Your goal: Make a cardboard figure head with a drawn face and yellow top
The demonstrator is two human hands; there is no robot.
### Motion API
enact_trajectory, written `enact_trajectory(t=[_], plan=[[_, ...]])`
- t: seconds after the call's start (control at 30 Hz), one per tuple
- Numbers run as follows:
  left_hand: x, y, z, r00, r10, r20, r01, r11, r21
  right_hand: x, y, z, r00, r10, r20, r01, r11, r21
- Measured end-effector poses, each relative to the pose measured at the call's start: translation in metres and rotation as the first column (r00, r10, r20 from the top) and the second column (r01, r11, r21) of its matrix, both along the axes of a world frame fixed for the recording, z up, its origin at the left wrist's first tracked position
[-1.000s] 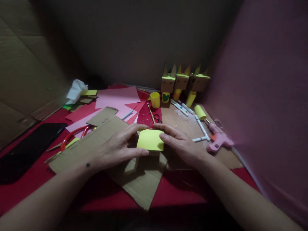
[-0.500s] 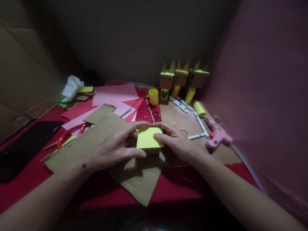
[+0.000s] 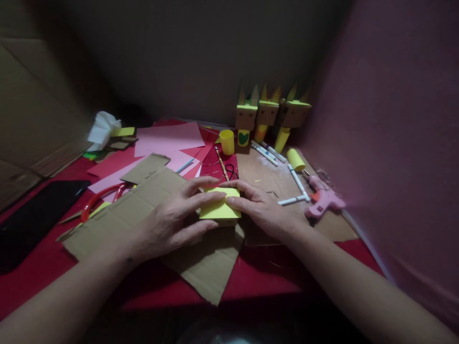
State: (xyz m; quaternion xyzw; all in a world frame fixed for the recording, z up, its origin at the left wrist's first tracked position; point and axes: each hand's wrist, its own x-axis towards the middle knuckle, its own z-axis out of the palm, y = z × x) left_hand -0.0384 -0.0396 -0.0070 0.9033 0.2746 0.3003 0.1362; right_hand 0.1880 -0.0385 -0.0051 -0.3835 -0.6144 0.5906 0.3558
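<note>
A small cardboard box with a yellow paper top (image 3: pixel 218 209) is held between both hands above a cardboard piece (image 3: pixel 211 267). My left hand (image 3: pixel 175 215) grips its left side, the thumb along the front edge and a finger lying on the yellow top. My right hand (image 3: pixel 260 208) holds the right side, with the thumb on the paper and the fingers round the far edge. The fingertips of both hands nearly meet at the back. The underside of the box is hidden.
Three box-headed figures (image 3: pixel 246 117) stand at the back. A yellow tube (image 3: pixel 227 142), markers (image 3: pixel 264 155), a pencil (image 3: pixel 221 163) and a pink glue gun (image 3: pixel 324 197) lie beyond. At left are red-handled scissors (image 3: pixel 88 208), pink paper (image 3: pixel 168 138) and a black phone-like object (image 3: pixel 39 220).
A finger of my left hand has moved onto the yellow top, which it did not cover before. The view has shifted slightly.
</note>
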Motion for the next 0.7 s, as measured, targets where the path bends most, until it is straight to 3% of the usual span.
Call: enact_trajectory(t=[0.13,0.53,0.7], plan=[[-0.001,-0.002,-0.007,0.995,-0.086,-0.04,0.089,0.994,0.068,0.0,0.002,-0.002,1.0,-0.017,-0.026,0.017,1.0,0.006],[-0.004,0.0,-0.016,0.996,-0.076,-0.052,0.082,0.987,0.137,0.001,0.008,-0.011,0.995,0.009,-0.1,-0.006,0.999,0.035],[-0.005,-0.002,-0.018,0.997,-0.041,-0.061,0.048,0.99,0.13,0.004,0.007,-0.008,0.997,-0.054,-0.062,0.054,0.999,0.002]])
